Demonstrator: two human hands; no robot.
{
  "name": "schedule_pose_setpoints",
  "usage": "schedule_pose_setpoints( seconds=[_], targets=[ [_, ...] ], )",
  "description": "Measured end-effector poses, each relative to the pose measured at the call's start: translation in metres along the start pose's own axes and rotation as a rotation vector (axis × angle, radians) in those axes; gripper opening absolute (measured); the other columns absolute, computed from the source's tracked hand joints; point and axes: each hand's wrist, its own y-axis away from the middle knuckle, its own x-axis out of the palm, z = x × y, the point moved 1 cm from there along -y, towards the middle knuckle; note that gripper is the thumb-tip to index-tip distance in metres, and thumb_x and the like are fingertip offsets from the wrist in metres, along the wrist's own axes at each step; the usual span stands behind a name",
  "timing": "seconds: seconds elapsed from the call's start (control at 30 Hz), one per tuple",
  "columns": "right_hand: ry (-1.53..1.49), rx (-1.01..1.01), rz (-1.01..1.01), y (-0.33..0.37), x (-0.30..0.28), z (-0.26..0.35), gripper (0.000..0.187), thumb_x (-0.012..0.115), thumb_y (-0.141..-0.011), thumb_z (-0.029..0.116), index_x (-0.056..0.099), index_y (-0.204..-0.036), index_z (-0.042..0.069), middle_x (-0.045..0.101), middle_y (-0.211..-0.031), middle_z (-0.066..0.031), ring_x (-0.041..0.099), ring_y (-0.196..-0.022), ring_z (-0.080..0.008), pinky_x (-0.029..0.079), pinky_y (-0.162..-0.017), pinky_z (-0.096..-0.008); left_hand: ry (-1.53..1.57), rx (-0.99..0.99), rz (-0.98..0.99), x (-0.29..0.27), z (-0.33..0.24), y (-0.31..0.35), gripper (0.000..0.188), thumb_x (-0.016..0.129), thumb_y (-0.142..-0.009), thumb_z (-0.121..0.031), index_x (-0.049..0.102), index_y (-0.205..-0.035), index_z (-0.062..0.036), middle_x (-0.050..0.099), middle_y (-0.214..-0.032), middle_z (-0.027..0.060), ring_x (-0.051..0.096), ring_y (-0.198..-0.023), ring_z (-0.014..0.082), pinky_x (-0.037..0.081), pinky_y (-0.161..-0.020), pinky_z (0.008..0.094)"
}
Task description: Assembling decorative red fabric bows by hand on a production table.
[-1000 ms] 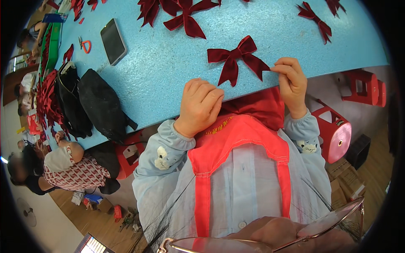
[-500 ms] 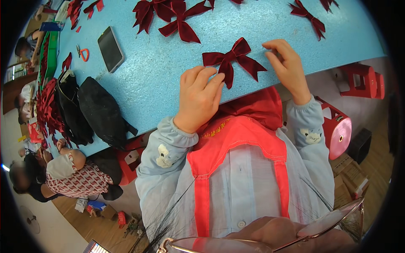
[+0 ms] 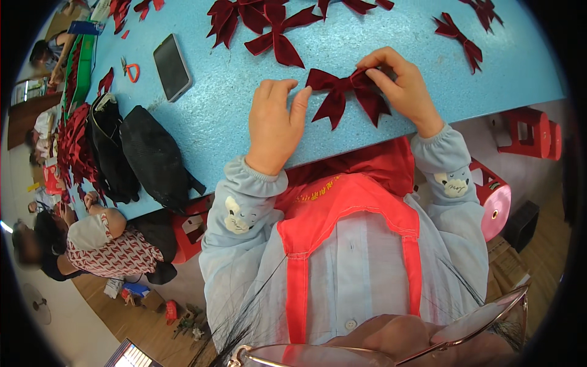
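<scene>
A dark red velvet bow (image 3: 343,85) lies on the blue table in front of me, its two notched tails pointing toward me. My right hand (image 3: 403,85) pinches the bow's right loop between thumb and fingers. At the other side, my left hand (image 3: 275,119) is open, fingers apart from the thumb, and the thumb tip is right by the left loop's edge. Whether that thumb touches the velvet I cannot tell.
Several more red bows (image 3: 278,37) lie farther back on the table (image 3: 220,122). To the left are a phone (image 3: 173,67), orange-handled scissors (image 3: 131,72), black pouches (image 3: 153,153) and a heap of red ribbon (image 3: 74,147). A co-worker (image 3: 113,244) sits at the left; red stools (image 3: 531,133) stand right.
My right hand has come in to the left and taken hold of the bow's right loop. My left hand has drawn back from the bow's tail and opened. The bow has turned to lie straighter.
</scene>
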Motion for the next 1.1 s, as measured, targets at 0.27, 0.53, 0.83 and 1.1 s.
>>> schedule_pose_setpoints(
  seconds=[0.27, 0.53, 0.83, 1.1],
  targets=[
    [-0.479, 0.006, -0.012, 0.006, 0.000, 0.006, 0.012, 0.055, -0.083, -0.004, 0.054, -0.093, 0.003, 0.059, -0.096, -0.0055, 0.056, -0.090, -0.0121, 0.045, -0.081, -0.0236, 0.330, 0.144, 0.153, 0.021, -0.022, -0.036, 0.019, 0.063, -0.078, -0.013, 0.062, -0.094, -0.0015, 0.059, -0.088, 0.0133, 0.055, -0.082, 0.0297, 0.045, -0.073, 0.0352],
    [-0.603, 0.146, -0.117, 0.002, 0.000, 0.018, 0.015, 0.059, -0.081, -0.001, 0.055, -0.095, 0.002, 0.058, -0.093, -0.0041, 0.055, -0.088, -0.0102, 0.045, -0.078, -0.0229, 0.646, -0.336, 0.393, 0.036, -0.031, -0.040, 0.021, 0.063, -0.079, -0.016, 0.064, -0.093, -0.0009, 0.063, -0.079, 0.0088, 0.058, -0.069, 0.0151, 0.046, -0.061, 0.0267],
    [-0.441, 0.283, -0.055, 0.010, 0.007, 0.016, 0.012, 0.062, -0.082, 0.007, 0.057, -0.091, 0.003, 0.058, -0.078, 0.0005, 0.054, -0.069, -0.0063, 0.045, -0.063, -0.0199, 0.789, -0.459, 0.266, 0.039, -0.035, -0.042, 0.022, 0.058, -0.085, -0.019, 0.062, -0.089, 0.0016, 0.063, -0.076, 0.0028, 0.054, -0.065, 0.0068, 0.044, -0.058, 0.0222],
    [-0.528, 0.297, -0.112, 0.012, 0.009, 0.018, 0.011, 0.061, -0.083, 0.009, 0.057, -0.092, 0.003, 0.058, -0.082, 0.0017, 0.052, -0.074, -0.0049, 0.044, -0.066, -0.0198, 1.118, -0.619, 0.329, 0.042, -0.029, -0.042, 0.020, 0.056, -0.088, -0.020, 0.062, -0.088, -0.0011, 0.060, -0.076, -0.0005, 0.050, -0.068, 0.0053, 0.040, -0.061, 0.0199]
  ],
)
